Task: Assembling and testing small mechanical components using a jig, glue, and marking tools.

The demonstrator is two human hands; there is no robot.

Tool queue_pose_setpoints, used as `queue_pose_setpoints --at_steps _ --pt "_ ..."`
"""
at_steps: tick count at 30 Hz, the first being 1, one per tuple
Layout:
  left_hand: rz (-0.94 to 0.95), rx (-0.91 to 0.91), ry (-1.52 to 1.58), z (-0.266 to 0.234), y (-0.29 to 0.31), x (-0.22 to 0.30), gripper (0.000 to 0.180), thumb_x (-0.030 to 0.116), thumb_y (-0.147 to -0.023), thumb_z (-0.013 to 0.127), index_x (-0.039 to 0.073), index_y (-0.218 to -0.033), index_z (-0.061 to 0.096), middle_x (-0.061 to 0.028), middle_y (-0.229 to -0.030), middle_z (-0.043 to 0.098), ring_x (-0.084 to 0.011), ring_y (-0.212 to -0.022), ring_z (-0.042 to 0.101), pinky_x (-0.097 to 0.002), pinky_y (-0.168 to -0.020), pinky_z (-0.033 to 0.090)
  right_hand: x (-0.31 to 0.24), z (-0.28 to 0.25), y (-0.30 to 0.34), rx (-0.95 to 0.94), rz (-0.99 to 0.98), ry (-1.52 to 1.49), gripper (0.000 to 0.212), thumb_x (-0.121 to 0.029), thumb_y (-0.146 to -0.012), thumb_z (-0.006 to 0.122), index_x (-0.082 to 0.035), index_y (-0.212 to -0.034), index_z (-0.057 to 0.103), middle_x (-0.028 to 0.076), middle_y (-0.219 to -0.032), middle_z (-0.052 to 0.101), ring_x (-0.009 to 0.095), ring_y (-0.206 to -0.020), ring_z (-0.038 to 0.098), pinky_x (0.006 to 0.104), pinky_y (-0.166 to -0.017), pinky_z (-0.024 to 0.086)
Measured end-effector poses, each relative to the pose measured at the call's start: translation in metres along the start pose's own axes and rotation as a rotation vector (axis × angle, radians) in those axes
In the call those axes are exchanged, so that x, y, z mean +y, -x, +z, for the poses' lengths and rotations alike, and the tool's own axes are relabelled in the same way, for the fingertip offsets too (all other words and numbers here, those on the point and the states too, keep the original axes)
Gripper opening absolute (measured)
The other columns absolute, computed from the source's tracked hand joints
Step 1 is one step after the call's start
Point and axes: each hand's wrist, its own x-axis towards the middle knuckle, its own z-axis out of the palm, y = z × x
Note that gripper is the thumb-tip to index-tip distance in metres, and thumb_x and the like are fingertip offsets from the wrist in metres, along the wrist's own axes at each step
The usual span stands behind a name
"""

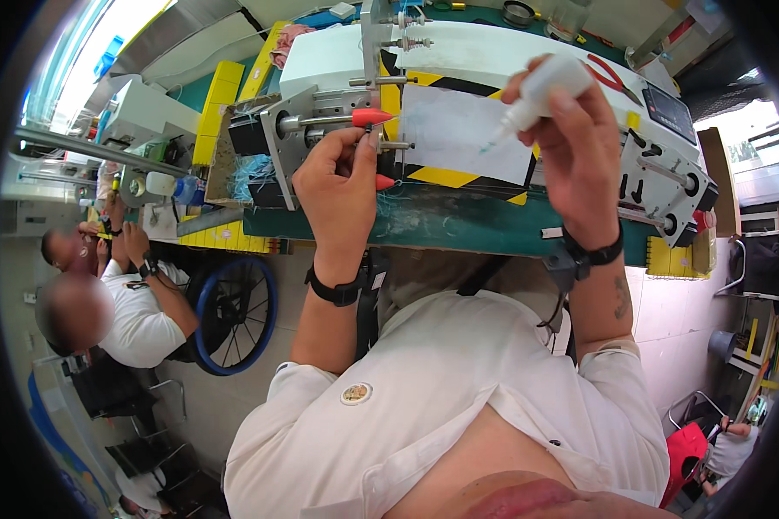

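Note:
My right hand is raised over the right part of the machine, its fingers wrapped round a small white squeeze bottle. The bottle is tilted, with its thin nozzle pointing down and left over a white sheet. Against the spindles of the machine, my left hand is closed in a pinch; whatever is between the fingertips is too small to make out. Just above those fingertips is a red cone tip on a metal spindle. A second red cone shows beside the hand, lower down.
The white machine has a metal end plate at left and another at right. Red-handled pliers and a small screen lie at right. Blue threads hang at left. A co-worker sits beyond a blue-rimmed wheel.

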Motion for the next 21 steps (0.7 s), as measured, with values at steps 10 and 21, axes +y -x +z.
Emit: queue_pose_setpoints --at_steps 10,21 --pt "0.255 0.095 -0.063 -0.003 -0.008 0.007 0.001 -0.002 -0.106 0.078 0.000 -0.106 0.077 -0.0040 -0.087 0.072 -0.0091 -0.073 0.064 -0.0267 -0.067 0.052 0.053 0.032 -0.039 -0.068 -0.042 0.048 0.028 -0.035 -0.121 0.065 -0.010 -0.130 0.057 0.018 -0.115 0.087 0.015 -0.084 0.078 0.0277 -0.073 0.059" --pt "0.574 -0.111 0.024 0.013 0.009 -0.005 0.020 -0.010 -0.086 0.082 0.003 -0.100 0.077 -0.0091 -0.084 0.070 -0.0288 -0.074 0.064 -0.0391 -0.069 0.051 0.067 0.032 -0.041 -0.060 -0.081 0.055 0.033 -0.040 -0.123 0.062 -0.010 -0.130 0.055 0.021 -0.115 0.087 0.017 -0.087 0.080 0.0280 -0.074 0.060"
